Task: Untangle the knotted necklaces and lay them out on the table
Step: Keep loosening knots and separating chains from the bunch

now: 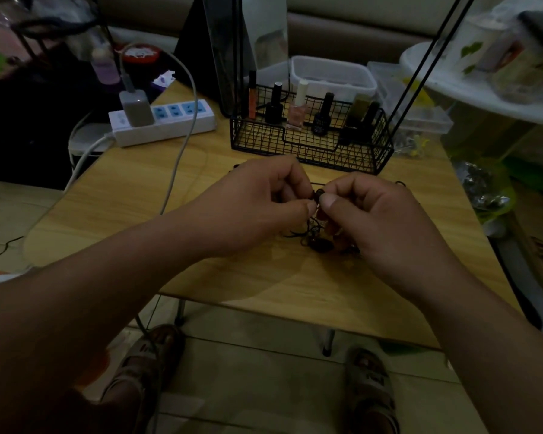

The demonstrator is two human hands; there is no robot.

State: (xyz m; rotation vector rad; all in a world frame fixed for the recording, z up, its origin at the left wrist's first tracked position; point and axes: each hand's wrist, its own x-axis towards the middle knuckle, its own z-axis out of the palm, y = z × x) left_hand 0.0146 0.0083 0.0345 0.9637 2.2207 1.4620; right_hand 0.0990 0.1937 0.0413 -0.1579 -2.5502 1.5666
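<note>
Both left hand (257,202) and right hand (380,217) pinch-tight on knotted black cord necklaces (319,244).

Dark knotted necklaces (317,228) dangle tangled above table.

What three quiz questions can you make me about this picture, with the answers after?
1. True or false: the left hand and the right hand both pinch the tangled necklaces.
2. What stands in the black wire basket? A. spoons B. small bottles C. apples
3. Fill the gap: a charger is plugged into the white ___ on the table.
Key: 1 true; 2 B; 3 power strip.
</note>
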